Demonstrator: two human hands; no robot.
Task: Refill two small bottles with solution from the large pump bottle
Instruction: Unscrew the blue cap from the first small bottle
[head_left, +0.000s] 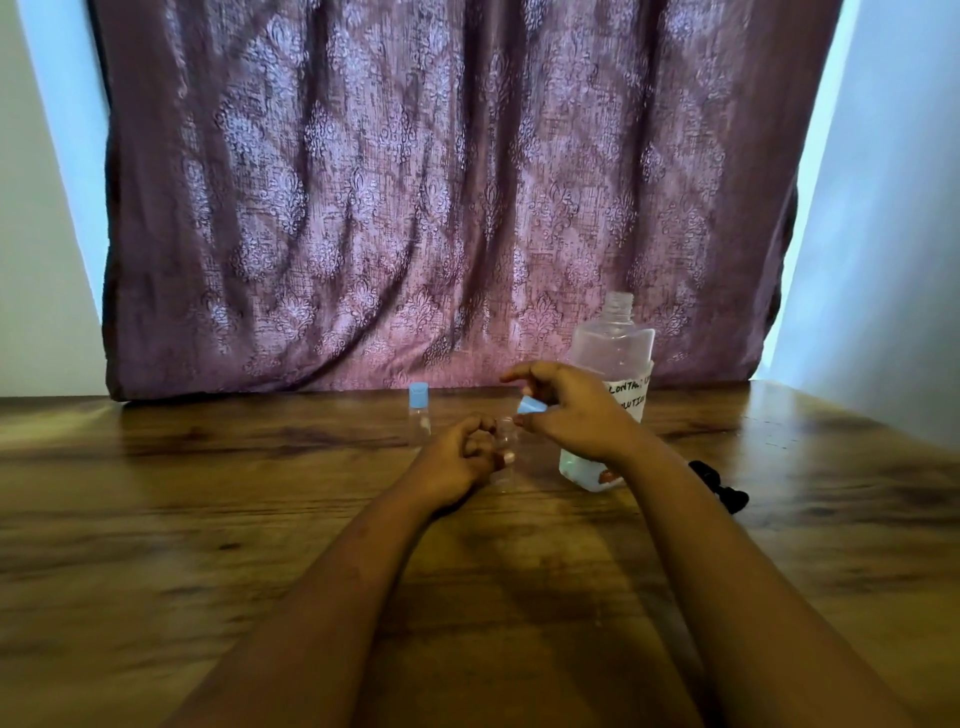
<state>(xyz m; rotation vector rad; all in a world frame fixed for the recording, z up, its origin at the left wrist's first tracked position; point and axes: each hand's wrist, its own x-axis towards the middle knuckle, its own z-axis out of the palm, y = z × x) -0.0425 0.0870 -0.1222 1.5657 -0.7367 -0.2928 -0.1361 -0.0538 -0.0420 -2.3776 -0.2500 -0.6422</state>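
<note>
Head-worn view, forward and down — close over table (208, 519)

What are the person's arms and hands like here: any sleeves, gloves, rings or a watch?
Both forearms are bare as far as the picture shows, with no sleeves in view. The left hand and the right hand wear no gloves. No watch, bracelet or ring shows. A fingernail or two on the left hand looks light or glossy, but the picture is too soft to tell whether that is polish.

Left hand (460, 457) curled closed, right hand (574, 410) pinching, forearms extended.
</note>
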